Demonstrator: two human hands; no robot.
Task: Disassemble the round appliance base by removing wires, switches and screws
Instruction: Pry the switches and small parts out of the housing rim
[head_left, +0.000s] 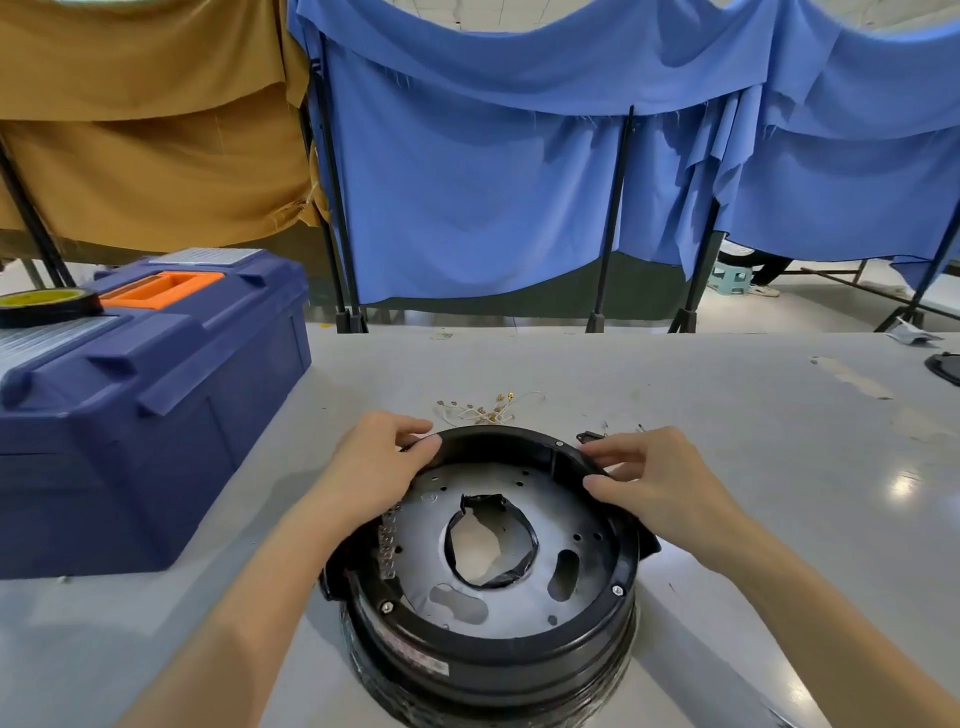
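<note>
**Table** (753, 467): grey top that carries everything. There is open room to the right of the right hand and beyond both hands up to the far edge. The near edge is out of view.

**Toolbox** (156, 415): blue with an orange handle, lid closed, well to the left of the left hand. Its wall limits any sweep to the left. No screwdriver is in view, so the next tool would likely come from here.

**Round appliance base** (493, 660): black ring housing standing on the table, directly under and between both hands, open side up. Inside is a **metal plate** (550, 504) with a ragged central hole edged in black.

**Left hand** (379, 467): fingers curled over the far-left rim, gripping it.

**Right hand** (654, 478): thumb and fingers pinch the far-right rim.

- Step in hand, as judged: steadying or turning the housing to inspect it or bring a fastener round. No tool is held.

**Loose wires** (488, 410): pale leads with brass terminals, lying on the table just beyond the fingertips and apart from the base. The wire step looks largely done.

**Small black part** (589, 437): on the table just beyond the right fingertips. It may be a switch, but this cannot be confirmed.

**Rim screws** (617, 590): three heads show seated in the rim, two on the near side by the wrists and one on the far side between the hands.

- Next move calls for freeing one hand to fetch a driver while the other holds the ring against turning.
</note>
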